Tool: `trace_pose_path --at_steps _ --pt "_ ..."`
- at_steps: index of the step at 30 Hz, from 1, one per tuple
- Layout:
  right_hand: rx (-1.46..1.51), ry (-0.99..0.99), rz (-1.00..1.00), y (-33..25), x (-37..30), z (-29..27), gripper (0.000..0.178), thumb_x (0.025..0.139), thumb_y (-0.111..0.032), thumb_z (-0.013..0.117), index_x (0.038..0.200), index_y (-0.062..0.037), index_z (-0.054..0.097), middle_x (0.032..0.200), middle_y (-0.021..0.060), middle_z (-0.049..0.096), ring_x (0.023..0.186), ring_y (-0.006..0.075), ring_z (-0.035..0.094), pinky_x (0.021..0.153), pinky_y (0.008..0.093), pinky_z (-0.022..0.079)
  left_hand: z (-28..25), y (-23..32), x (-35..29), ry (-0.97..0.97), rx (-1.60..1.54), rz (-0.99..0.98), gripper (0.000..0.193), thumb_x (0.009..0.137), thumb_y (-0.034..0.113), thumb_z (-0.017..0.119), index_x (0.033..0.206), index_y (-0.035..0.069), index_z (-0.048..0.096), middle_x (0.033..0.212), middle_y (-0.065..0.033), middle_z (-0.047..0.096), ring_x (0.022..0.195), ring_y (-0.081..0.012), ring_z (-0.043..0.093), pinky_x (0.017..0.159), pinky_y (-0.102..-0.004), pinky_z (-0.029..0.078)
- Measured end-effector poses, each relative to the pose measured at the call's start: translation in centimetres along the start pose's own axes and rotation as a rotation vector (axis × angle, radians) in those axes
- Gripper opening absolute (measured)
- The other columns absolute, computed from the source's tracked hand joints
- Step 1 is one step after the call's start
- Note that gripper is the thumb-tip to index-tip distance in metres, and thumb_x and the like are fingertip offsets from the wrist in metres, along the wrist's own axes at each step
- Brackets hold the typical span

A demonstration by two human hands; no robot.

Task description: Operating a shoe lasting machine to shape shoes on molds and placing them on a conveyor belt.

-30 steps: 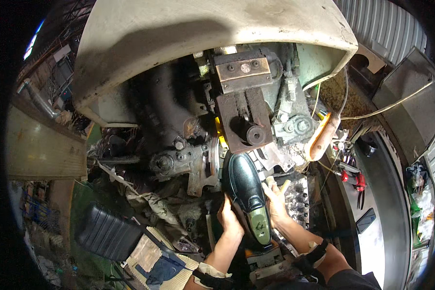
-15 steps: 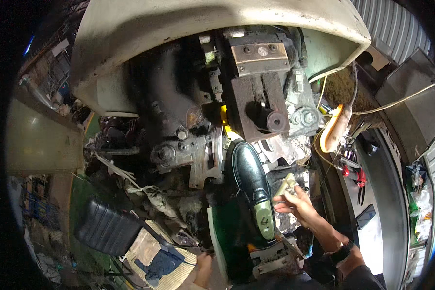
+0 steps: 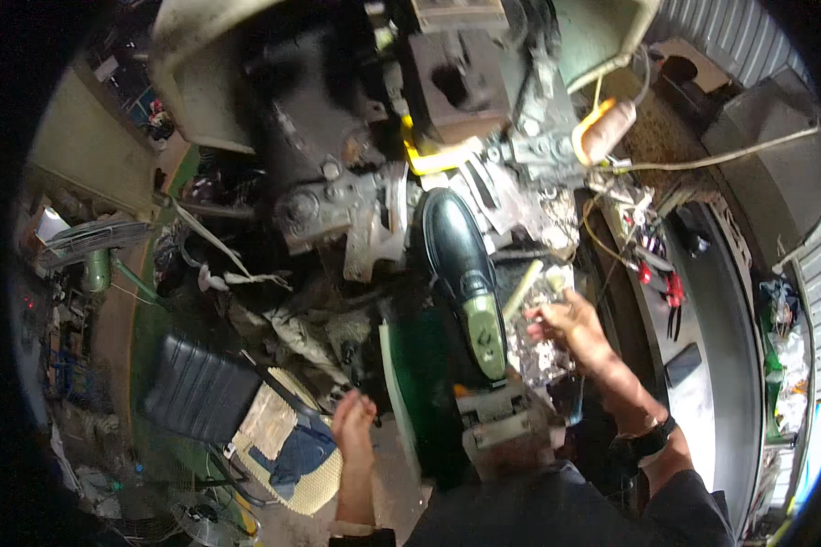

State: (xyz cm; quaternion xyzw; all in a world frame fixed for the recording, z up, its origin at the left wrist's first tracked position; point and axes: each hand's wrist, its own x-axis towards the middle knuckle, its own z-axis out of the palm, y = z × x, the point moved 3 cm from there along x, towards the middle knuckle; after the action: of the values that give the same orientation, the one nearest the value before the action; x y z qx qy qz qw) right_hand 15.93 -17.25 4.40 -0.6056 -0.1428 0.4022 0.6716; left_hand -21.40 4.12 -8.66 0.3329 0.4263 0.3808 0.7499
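A black leather shoe upper [image 3: 453, 239] is stretched over a green shoe last [image 3: 484, 333], toe pointing into a dark, greasy machine [image 3: 337, 205]. My right hand [image 3: 570, 328] hovers just right of the last, fingers loosely bent and apart, slightly blurred, with nothing visible in them. Close beyond its fingertips a cream-coloured stick-like piece [image 3: 524, 288] leans beside the shoe; I cannot tell whether it belongs to the machine. My left hand [image 3: 354, 421] is raised at the lower left, away from the shoe. Its fingers are half bent and seem to hold nothing.
A yellow bracket [image 3: 438, 157] arches beyond the toe. To the right, a lit lamp [image 3: 604, 132] hangs near a metal bench [image 3: 698, 401] with red-handled tools [image 3: 670, 290] and a phone-like dark slab [image 3: 682, 363]. A black-backed chair [image 3: 199, 390] stands left, a green fan [image 3: 98, 264] beyond it.
My view has tilted, so the machine and shoe appear higher. My left hand has come up from the lower edge. My right hand has drawn slightly away from the cream piece.
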Motion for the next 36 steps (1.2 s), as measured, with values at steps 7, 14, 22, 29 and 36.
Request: trace_pose_path --at_steps 7,14,22,29,36 --pt "-0.042 0.288 -0.194 -0.9 -7.3 -4.1 0.048 0.100 -0.009 0.057 0.144 0.0014 0.042 0.107 0.0201 0.071 0.084 0.0204 0.071 0.076 0.0312 0.058 17.1 18.0 -12.5 -1.234 -0.222 0.200 0.047 0.097 0.042 0.060 0.124 0.003 0.061 0.085 -0.0111 0.065 0.073 -0.0316 0.066 0.066 -0.0454 0.054" --pt "-0.158 0.453 -0.305 -2.7 -15.2 -5.3 0.051 0.099 -0.018 0.061 0.144 -0.0027 0.044 0.106 0.0164 0.071 0.084 0.0178 0.070 0.079 0.0329 0.057 24.3 26.4 -22.1 -1.420 -0.279 0.393 0.025 0.093 0.030 0.071 0.105 0.008 0.071 0.094 -0.0046 0.072 0.079 -0.0167 0.064 0.085 -0.0336 0.051" --pt "-0.126 0.478 -0.385 -3.4 -19.4 -8.1 0.051 0.100 -0.020 0.061 0.146 -0.0050 0.045 0.105 0.0173 0.072 0.084 0.0194 0.070 0.081 0.0345 0.056 20.0 24.6 -27.9 -1.486 -0.356 0.472 0.021 0.096 0.032 0.066 0.103 0.012 0.067 0.095 -0.0028 0.070 0.079 -0.0156 0.065 0.082 -0.0325 0.049" --pt "-0.078 0.447 -0.431 -1.2 -23.0 -13.0 0.056 0.100 -0.016 0.062 0.150 -0.0049 0.039 0.103 0.0175 0.073 0.088 0.0224 0.071 0.083 0.0361 0.057 23.8 22.4 -33.0 -1.518 -0.429 0.578 0.025 0.098 0.036 0.061 0.095 0.012 0.065 0.096 -0.0047 0.070 0.079 -0.0191 0.066 0.075 -0.0349 0.049" --pt "-0.006 0.451 -0.393 0.7 -24.2 -16.4 0.055 0.099 -0.019 0.063 0.148 -0.0049 0.042 0.104 0.0184 0.072 0.088 0.0228 0.071 0.081 0.0366 0.058 26.6 20.0 -36.2 -1.511 -0.495 0.651 0.033 0.099 0.040 0.056 0.086 0.011 0.062 0.097 -0.0067 0.070 0.078 -0.0226 0.067 0.067 -0.0374 0.049"
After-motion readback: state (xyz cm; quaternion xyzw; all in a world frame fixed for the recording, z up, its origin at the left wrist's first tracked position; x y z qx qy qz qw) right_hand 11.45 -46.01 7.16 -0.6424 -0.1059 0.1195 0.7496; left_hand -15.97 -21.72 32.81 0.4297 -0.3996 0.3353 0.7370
